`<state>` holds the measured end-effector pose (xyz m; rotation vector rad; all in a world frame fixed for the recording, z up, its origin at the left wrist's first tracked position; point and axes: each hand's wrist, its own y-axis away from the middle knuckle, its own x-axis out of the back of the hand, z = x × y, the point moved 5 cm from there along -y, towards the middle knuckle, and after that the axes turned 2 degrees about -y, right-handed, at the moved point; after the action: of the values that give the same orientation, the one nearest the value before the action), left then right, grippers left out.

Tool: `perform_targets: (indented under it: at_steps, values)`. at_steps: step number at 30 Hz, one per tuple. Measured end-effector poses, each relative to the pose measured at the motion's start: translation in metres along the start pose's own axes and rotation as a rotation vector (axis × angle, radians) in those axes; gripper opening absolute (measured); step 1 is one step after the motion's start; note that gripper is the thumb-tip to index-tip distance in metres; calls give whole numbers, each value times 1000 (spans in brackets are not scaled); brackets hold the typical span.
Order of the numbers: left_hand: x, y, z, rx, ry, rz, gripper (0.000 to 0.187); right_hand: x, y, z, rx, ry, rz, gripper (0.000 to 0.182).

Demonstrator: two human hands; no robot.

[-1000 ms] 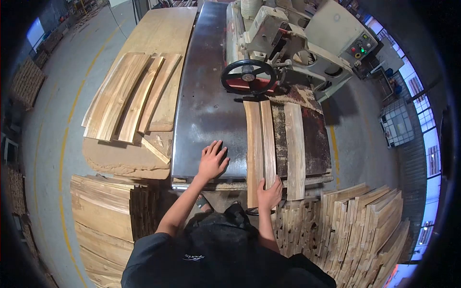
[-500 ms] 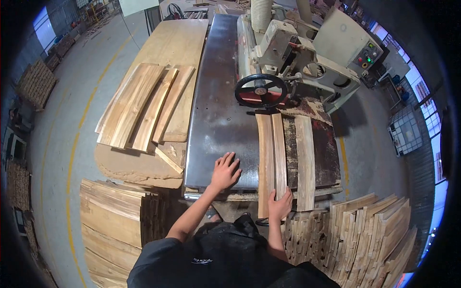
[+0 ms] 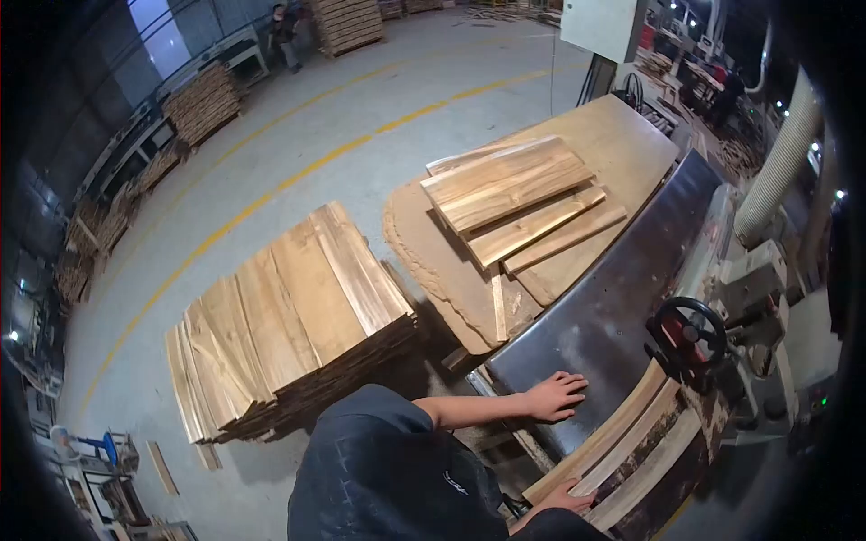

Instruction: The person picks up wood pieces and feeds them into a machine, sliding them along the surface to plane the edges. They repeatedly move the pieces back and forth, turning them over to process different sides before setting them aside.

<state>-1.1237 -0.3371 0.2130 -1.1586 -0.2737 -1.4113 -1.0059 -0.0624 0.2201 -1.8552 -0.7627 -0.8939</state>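
Observation:
My left hand (image 3: 556, 397) lies flat with fingers spread on the dark steel machine table (image 3: 603, 307). Low at the frame's bottom, my right hand (image 3: 566, 496) rests on the near ends of two long wooden planks (image 3: 622, 431) that lie side by side on the table and run toward the black handwheel (image 3: 690, 331). A third plank (image 3: 651, 476) lies just right of them. My dark shirt hides my right wrist.
Several planks (image 3: 519, 200) lie on a board bench (image 3: 622, 135) left of the machine. A big stack of planks (image 3: 293, 316) stands on the floor to my left. A pale dust hose (image 3: 780, 167), yellow floor lines (image 3: 271, 194), far pallets (image 3: 203, 101) and a distant person (image 3: 287, 34) are in view.
The view has swung sharply left, so the machine now sits at the right and the floor stack fills the middle. Both hands stay where they were on the table and the planks.

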Motion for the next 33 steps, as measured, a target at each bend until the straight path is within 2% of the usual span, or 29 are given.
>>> perform_targets:
  at_steps: [33]
  values:
    - [3, -2, 0, 35, -14, -101, 48, 11, -3, -12, -74, 60, -77, 56]
